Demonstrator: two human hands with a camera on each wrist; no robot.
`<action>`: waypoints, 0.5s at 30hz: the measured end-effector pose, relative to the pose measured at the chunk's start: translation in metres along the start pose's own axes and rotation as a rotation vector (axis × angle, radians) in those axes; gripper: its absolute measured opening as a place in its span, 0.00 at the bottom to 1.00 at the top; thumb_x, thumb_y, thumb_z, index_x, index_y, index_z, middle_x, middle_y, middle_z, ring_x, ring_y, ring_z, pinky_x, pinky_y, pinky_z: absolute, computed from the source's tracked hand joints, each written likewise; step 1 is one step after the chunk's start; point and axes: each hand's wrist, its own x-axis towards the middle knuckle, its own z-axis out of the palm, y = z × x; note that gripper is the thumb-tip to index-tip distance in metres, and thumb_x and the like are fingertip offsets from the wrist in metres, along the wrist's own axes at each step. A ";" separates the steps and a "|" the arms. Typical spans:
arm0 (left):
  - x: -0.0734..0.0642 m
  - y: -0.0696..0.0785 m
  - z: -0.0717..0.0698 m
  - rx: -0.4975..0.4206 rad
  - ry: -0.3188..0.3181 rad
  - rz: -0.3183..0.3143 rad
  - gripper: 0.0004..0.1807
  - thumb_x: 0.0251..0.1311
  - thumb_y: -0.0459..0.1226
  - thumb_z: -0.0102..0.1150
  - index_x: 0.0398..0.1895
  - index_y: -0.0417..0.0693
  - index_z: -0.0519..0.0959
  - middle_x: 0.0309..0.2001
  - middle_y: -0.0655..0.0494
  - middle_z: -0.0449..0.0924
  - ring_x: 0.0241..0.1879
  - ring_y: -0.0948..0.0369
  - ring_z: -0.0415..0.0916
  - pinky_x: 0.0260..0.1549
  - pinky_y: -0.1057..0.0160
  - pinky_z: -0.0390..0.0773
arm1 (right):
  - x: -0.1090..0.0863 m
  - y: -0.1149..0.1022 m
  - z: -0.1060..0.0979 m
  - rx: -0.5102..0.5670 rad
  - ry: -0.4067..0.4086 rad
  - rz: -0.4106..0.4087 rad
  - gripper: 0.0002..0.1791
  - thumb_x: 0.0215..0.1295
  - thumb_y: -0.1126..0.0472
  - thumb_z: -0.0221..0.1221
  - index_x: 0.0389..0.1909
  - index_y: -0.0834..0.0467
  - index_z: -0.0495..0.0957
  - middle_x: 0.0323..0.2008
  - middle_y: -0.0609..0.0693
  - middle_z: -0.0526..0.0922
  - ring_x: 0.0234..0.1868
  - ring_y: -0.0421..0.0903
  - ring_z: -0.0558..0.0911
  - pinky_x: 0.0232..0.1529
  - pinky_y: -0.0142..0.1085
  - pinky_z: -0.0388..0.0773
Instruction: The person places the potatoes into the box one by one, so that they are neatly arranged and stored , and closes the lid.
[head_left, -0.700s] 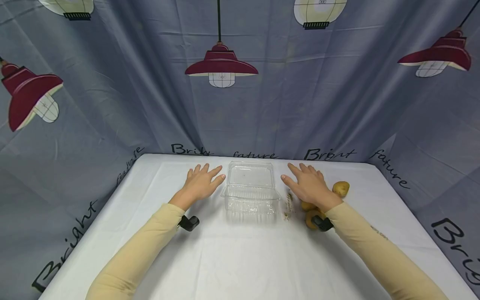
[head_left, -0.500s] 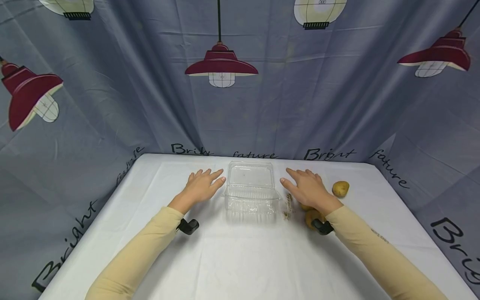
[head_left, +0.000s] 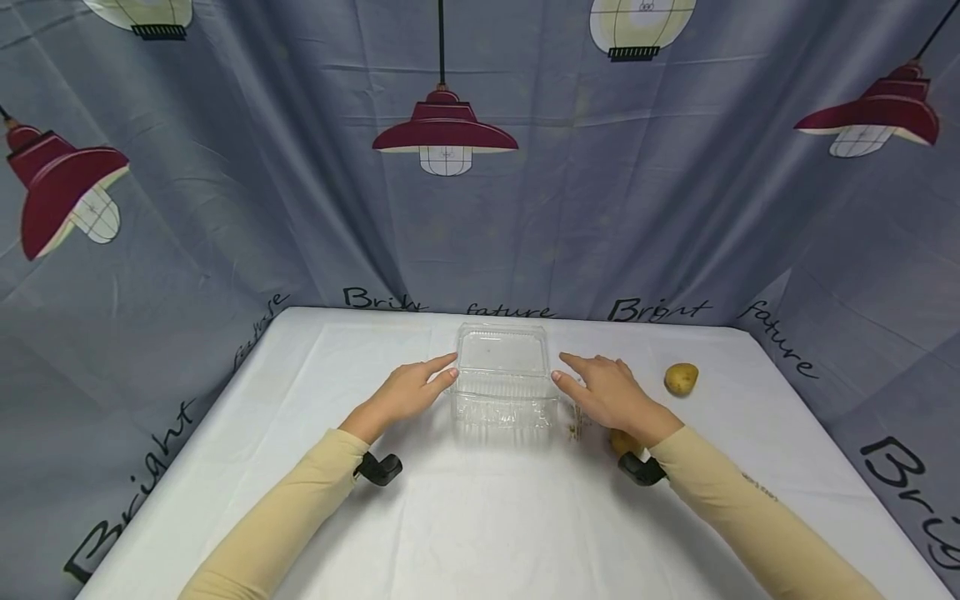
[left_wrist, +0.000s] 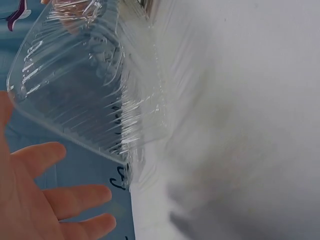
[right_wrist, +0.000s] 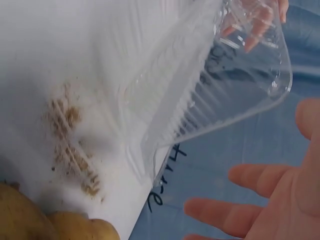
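Observation:
A clear plastic clamshell container (head_left: 502, 408) stands mid-table with its ridged lid (head_left: 502, 350) raised at the back. Just left of it is my left hand (head_left: 401, 392), fingers extended toward the rim; the left wrist view shows those fingers (left_wrist: 82, 200) spread beside the clear plastic. On the other side my right hand (head_left: 611, 392) reaches in likewise, and its fingers (right_wrist: 225, 215) appear spread and holding nothing in the right wrist view. Whether a fingertip touches the container, I cannot tell. One potato (head_left: 624, 442) lies partly hidden beneath my right wrist.
Another potato (head_left: 681, 379) sits apart, farther right on the white tablecloth (head_left: 480, 525). Brown dirt crumbs (right_wrist: 70, 145) are scattered between the container and the potatoes (right_wrist: 22, 215). A blue-grey curtain (head_left: 480, 233) hangs behind the table.
Both hands have moved inward and slightly nearer to me, closing in on the container's sides. Their fingers, spread upward before, now point more toward it. The container has stayed in place.

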 end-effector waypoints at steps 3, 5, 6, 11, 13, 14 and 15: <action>-0.002 0.001 0.002 -0.052 -0.012 -0.015 0.31 0.77 0.55 0.40 0.77 0.55 0.65 0.72 0.47 0.71 0.72 0.45 0.68 0.72 0.43 0.66 | -0.002 -0.002 0.003 0.008 -0.006 -0.007 0.34 0.80 0.42 0.42 0.73 0.61 0.69 0.62 0.63 0.81 0.66 0.71 0.75 0.65 0.73 0.61; -0.004 0.000 0.004 -0.071 -0.013 -0.011 0.31 0.77 0.55 0.41 0.77 0.55 0.66 0.72 0.47 0.71 0.72 0.45 0.68 0.72 0.43 0.66 | -0.003 -0.003 0.005 0.014 -0.011 -0.012 0.34 0.80 0.42 0.42 0.72 0.62 0.69 0.60 0.63 0.83 0.64 0.69 0.76 0.64 0.73 0.62; -0.004 0.000 0.005 -0.081 -0.013 -0.006 0.31 0.77 0.55 0.42 0.77 0.54 0.66 0.72 0.47 0.72 0.72 0.45 0.68 0.72 0.43 0.66 | -0.003 -0.004 0.006 0.018 -0.013 -0.013 0.33 0.80 0.42 0.42 0.72 0.62 0.69 0.60 0.63 0.83 0.64 0.69 0.77 0.65 0.73 0.62; -0.007 -0.003 0.010 -0.124 -0.019 0.012 0.31 0.76 0.54 0.44 0.77 0.53 0.67 0.73 0.48 0.71 0.73 0.46 0.68 0.72 0.44 0.66 | -0.006 -0.005 0.009 0.022 -0.031 -0.017 0.33 0.81 0.43 0.41 0.72 0.62 0.70 0.57 0.61 0.85 0.60 0.65 0.81 0.61 0.68 0.67; -0.008 -0.005 0.013 -0.130 -0.018 0.022 0.31 0.76 0.53 0.44 0.76 0.52 0.67 0.73 0.48 0.71 0.73 0.46 0.68 0.72 0.44 0.66 | -0.008 -0.004 0.010 0.029 -0.045 -0.017 0.33 0.81 0.43 0.40 0.72 0.62 0.69 0.58 0.60 0.85 0.60 0.64 0.82 0.59 0.64 0.70; -0.009 -0.005 0.014 -0.133 -0.017 0.025 0.31 0.76 0.53 0.45 0.76 0.51 0.67 0.73 0.48 0.71 0.73 0.46 0.67 0.72 0.44 0.66 | -0.009 -0.004 0.011 0.036 -0.050 -0.018 0.33 0.81 0.43 0.40 0.72 0.62 0.69 0.58 0.60 0.85 0.59 0.63 0.82 0.58 0.62 0.71; -0.009 -0.006 0.015 -0.133 -0.017 0.029 0.31 0.76 0.53 0.45 0.76 0.51 0.67 0.73 0.48 0.70 0.73 0.46 0.67 0.72 0.44 0.66 | -0.009 -0.004 0.011 0.042 -0.056 -0.013 0.33 0.81 0.43 0.40 0.72 0.61 0.69 0.59 0.60 0.84 0.59 0.63 0.82 0.56 0.61 0.73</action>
